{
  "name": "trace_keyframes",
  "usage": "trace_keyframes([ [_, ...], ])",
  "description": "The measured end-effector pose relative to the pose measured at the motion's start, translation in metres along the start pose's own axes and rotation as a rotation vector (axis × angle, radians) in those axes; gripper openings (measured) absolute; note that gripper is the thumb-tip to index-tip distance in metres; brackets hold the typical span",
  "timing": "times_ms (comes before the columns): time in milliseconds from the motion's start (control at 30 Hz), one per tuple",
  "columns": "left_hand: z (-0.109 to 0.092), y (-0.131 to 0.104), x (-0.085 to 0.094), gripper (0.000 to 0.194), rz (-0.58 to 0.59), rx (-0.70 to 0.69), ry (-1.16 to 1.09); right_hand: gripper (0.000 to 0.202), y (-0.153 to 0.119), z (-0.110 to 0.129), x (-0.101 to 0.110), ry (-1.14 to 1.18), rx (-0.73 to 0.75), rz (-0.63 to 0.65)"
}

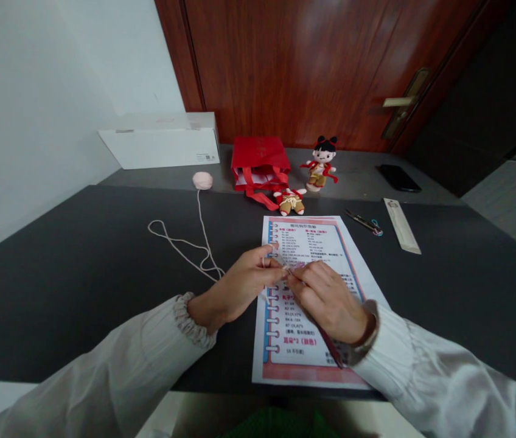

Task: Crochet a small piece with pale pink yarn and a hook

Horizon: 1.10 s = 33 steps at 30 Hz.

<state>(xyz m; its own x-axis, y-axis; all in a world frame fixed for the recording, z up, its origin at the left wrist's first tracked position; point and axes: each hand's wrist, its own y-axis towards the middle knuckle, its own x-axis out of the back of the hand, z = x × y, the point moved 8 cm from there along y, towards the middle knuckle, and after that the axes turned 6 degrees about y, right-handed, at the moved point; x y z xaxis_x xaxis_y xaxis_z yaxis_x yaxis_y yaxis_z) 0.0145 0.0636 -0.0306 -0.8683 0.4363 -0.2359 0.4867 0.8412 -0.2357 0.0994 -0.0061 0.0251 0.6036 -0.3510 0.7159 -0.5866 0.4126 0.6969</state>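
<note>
My left hand (251, 278) pinches pale pink yarn (202, 228), with a strand looped about its fingers. The strand trails left over the table to a small yarn ball (202, 180). My right hand (331, 299) grips a crochet hook with a dark red handle (327, 344). The hook's tip meets the yarn at my left fingertips; the small piece of work there is mostly hidden by the fingers. Both hands are held over a printed pattern sheet (280, 372) with a drawn spiral-binding edge.
A crocheted doll (320, 164) stands at the back, near a headless doll body (291, 202) and a red gift bag (260, 152). A white box (167, 143) lies back left. Rightward are small scissors (364, 223), a slim white packet (401, 225) and a black phone (398, 178).
</note>
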Motion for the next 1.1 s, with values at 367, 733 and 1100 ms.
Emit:
trace_keyframes([
  [367, -0.018, -0.007, 0.002, 0.082, -0.143, -0.164, 0.115, 0.009, -0.013, -0.033, -0.011, 0.617, -0.550, -0.226],
  [733, -0.033, -0.009, 0.017, 0.069, -0.263, -0.339, 0.587, 0.018, -0.033, -0.060, -0.034, 1.191, -1.021, -0.414],
  [1100, -0.036, -0.008, 0.016, 0.063, -0.211, -0.387, 0.736, 0.009, -0.016, -0.045, -0.009, 0.789, -0.635, -0.101],
])
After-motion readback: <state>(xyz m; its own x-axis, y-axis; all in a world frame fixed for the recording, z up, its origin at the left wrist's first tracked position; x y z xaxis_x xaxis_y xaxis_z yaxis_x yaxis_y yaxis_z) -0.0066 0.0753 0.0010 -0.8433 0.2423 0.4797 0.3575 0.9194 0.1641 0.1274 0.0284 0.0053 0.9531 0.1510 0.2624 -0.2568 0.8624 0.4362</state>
